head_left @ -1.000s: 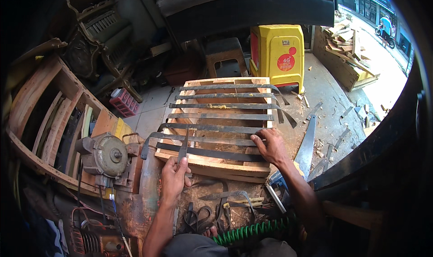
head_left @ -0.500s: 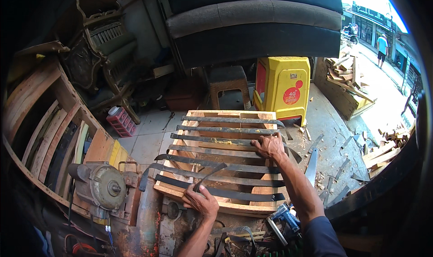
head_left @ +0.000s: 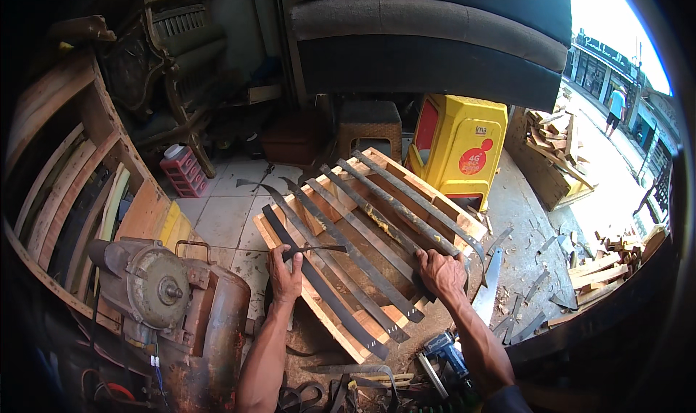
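Note:
A wooden frame [head_left: 343,338] lies at a slant before me, with several dark webbing strips [head_left: 377,257] stretched across it from upper left to lower right. My left hand [head_left: 285,277] is closed at its left side, pinching a loose black strip [head_left: 322,248] that sticks out over the frame; the fingers on the outer side are partly hidden. On the near right side, my right hand [head_left: 441,274] is closed over the frame's edge and a strip end, thumb hidden. Below that hand lies a blue staple gun [head_left: 447,353], and to its right a handsaw [head_left: 489,288].
A round-faced motor [head_left: 161,291] sits on a rusty tank at the left, beside a larger wooden frame [head_left: 148,210]. Behind stand a yellow plastic stool [head_left: 467,148] and a pink crate [head_left: 185,172]. Wood offcuts [head_left: 602,271] and strip scraps litter the right floor.
The wooden frame has turned clockwise, its strips going from level to slanted. My left hand has moved up and left with the loose strip; my right hand has come lower, along with the frame's edge.

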{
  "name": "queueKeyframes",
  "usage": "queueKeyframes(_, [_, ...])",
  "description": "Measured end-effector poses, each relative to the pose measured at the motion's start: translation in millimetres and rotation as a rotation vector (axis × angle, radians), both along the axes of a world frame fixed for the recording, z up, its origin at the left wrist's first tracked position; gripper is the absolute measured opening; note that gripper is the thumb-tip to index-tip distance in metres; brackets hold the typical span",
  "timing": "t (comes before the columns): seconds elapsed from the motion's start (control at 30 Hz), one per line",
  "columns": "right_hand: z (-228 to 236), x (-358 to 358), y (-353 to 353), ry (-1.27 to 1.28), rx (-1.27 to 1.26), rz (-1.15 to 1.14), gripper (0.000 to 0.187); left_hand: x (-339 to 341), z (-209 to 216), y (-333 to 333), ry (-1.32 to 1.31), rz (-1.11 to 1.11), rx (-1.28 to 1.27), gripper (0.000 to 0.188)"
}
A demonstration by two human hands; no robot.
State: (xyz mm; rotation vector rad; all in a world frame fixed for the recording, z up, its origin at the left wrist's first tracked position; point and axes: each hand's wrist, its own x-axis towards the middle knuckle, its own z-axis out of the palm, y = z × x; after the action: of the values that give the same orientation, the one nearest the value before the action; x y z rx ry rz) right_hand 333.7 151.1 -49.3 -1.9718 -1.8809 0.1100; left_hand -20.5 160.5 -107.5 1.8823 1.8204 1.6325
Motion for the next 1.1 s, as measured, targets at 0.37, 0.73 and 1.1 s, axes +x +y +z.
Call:
queueKeyframes(0.37, [-4.9, 4.2, -117.6, 0.031, 0.126, 0.017, 0.029, 19.5, 83.9, -40.6, 0.298, -0.361, -0.385, 0.050])
queueKeyframes(0.73, [36.0, -68.0, -92.1, 0.327, -0.217, 0.396, 0.031, 19.7, 192.9, -112.0, 0.819, -0.419, -0.707, 0.046])
queueKeyframes(1.1, [51.6, -92.1, -31.8, 0.221, -0.798, 0.567, 0.053, 46.6, 143.9, -72.0, 0.892, -0.503, -0.761, 0.040])
